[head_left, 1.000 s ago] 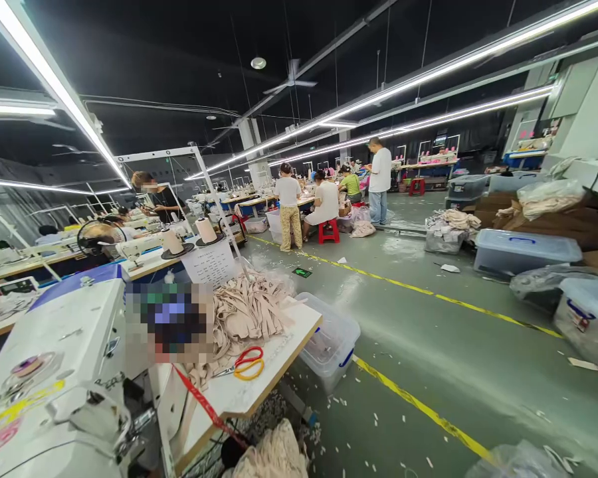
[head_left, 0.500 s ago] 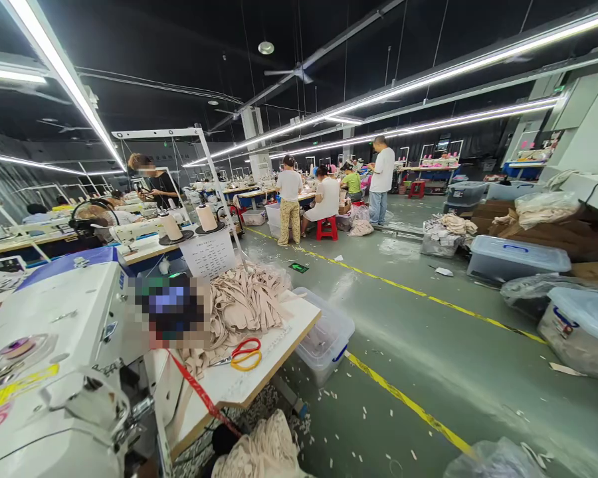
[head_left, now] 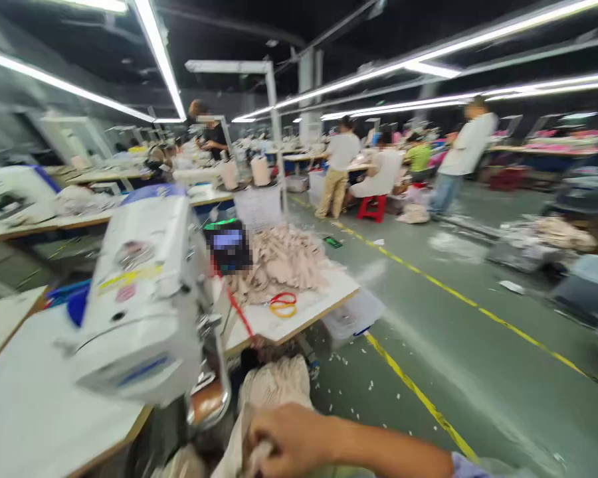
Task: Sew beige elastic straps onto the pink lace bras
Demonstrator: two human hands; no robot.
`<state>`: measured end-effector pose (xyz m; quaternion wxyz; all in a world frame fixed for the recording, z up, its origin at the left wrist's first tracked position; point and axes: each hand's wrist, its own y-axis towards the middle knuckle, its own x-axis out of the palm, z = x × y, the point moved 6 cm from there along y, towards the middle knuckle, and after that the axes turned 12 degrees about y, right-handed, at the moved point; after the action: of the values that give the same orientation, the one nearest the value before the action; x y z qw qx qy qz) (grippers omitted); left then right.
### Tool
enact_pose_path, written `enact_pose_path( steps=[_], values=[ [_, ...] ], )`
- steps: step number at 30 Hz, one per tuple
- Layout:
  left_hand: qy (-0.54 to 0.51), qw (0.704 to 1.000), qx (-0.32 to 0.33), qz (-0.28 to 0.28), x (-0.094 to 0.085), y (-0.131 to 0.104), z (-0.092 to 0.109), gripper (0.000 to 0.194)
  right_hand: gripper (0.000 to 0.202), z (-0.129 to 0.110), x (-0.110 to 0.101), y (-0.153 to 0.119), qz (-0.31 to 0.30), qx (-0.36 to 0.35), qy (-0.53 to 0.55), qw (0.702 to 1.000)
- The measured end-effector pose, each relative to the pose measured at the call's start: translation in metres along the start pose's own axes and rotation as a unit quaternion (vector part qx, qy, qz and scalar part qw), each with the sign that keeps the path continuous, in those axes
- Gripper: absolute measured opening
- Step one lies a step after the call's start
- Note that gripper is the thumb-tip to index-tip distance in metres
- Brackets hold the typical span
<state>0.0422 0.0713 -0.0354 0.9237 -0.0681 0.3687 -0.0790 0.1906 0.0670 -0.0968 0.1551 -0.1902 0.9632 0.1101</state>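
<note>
My right hand (head_left: 292, 438) reaches in from the lower right, its fingers closed on beige fabric (head_left: 278, 382) that hangs below the table edge. My left hand is out of the picture. A white sewing machine (head_left: 144, 299) stands to the left of the hand. On the white tabletop (head_left: 323, 299) beyond lie a heap of beige fabric strips (head_left: 289, 255) and scissors with red and yellow handles (head_left: 283, 305). A red ribbon (head_left: 239, 309) runs down over the table's front edge.
Two thread cones (head_left: 260, 171) stand behind the heap. A clear plastic bin (head_left: 353, 315) sits on the floor beside the table. Farther back are a red stool (head_left: 372, 208), several people and a standing person in a white shirt (head_left: 471, 143). Yellow tape (head_left: 413, 385) marks the floor.
My right hand has come into view at the bottom, on the beige fabric. The view has swung left and down, so the machine shows more fully and the table sits farther right.
</note>
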Motion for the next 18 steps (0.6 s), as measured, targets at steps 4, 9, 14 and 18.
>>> enact_pose_path(
  steps=[4, 9, 14, 18],
  values=[
    [-0.096, 0.990, -0.100, -0.032, 0.008, -0.026, -0.040, 0.035, 0.015, -0.003, -0.028, -0.023, 0.100, 0.038, -0.037, 0.994],
    [-0.367, 0.923, -0.110, -0.039, 0.025, -0.038, -0.046, 0.041, 0.019, -0.056, -0.027, -0.020, 0.120, -0.088, -0.025, 0.989],
    [-0.408, 0.905, -0.120, -0.002, 0.034, -0.044, -0.039, 0.042, 0.025, -0.090, 0.000, -0.015, 0.098, -0.135, -0.064, 0.984],
    [-0.418, 0.899, -0.134, -0.004, 0.036, -0.048, -0.032, 0.044, 0.023, -0.077, 0.006, -0.012, 0.100, -0.106, -0.065, 0.987]
  ],
)
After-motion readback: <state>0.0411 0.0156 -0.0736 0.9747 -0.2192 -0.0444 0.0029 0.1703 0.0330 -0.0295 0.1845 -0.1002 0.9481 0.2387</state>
